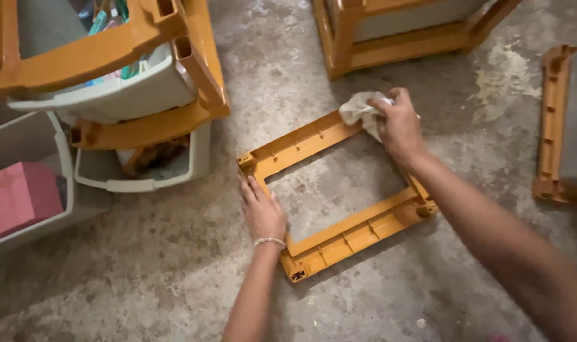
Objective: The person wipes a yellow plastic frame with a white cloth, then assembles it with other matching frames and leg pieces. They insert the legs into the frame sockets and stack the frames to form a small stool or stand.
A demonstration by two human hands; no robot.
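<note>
1. On the concrete floor lies an orange plastic frame, flat and open in the middle.
2. The left hand rests flat and unclenched on the frame's near-left rail, pinning it.
3. The right hand grips a crumpled pale cloth and presses it on the far corner.
4. Risk, as I judge it: hard pressure could skid the frame on the gritty floor, or the cloth could snag on the rail's ribs.
5. Left of the frame, a grey drawer holds something brown; another grey bin holds a pink box.
</note>
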